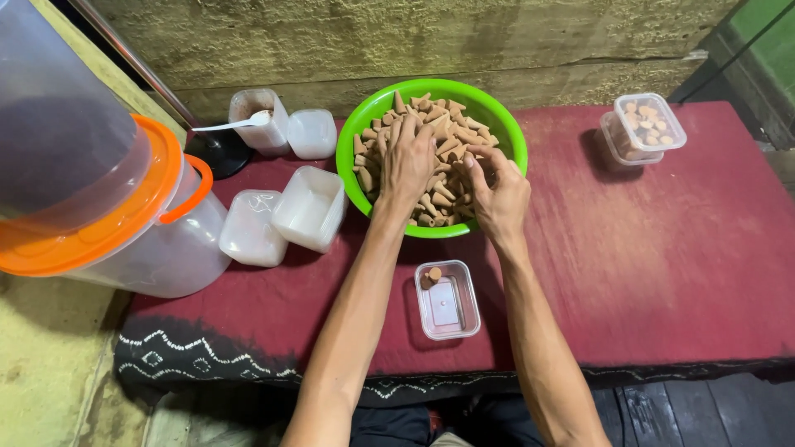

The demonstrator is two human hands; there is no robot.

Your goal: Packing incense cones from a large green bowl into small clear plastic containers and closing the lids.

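A bright green bowl (509, 136) full of brown incense cones (451, 136) stands at the back middle of a red cloth. My left hand (406, 161) lies palm down on the cones, fingers spread among them. My right hand (497, 186) is at the bowl's right side with its fingers curled around some cones. A small clear rectangular box (448, 302) sits in front of the bowl between my forearms, with one or two cones in its far left corner.
A big clear bucket with an orange lid (124, 207) stands at left. Clear empty boxes (310, 207) and a tub with a white spoon (257, 120) lie left of the bowl. Stacked lidded boxes of cones (646, 128) sit at the far right. The red cloth (662, 265) covers the table.
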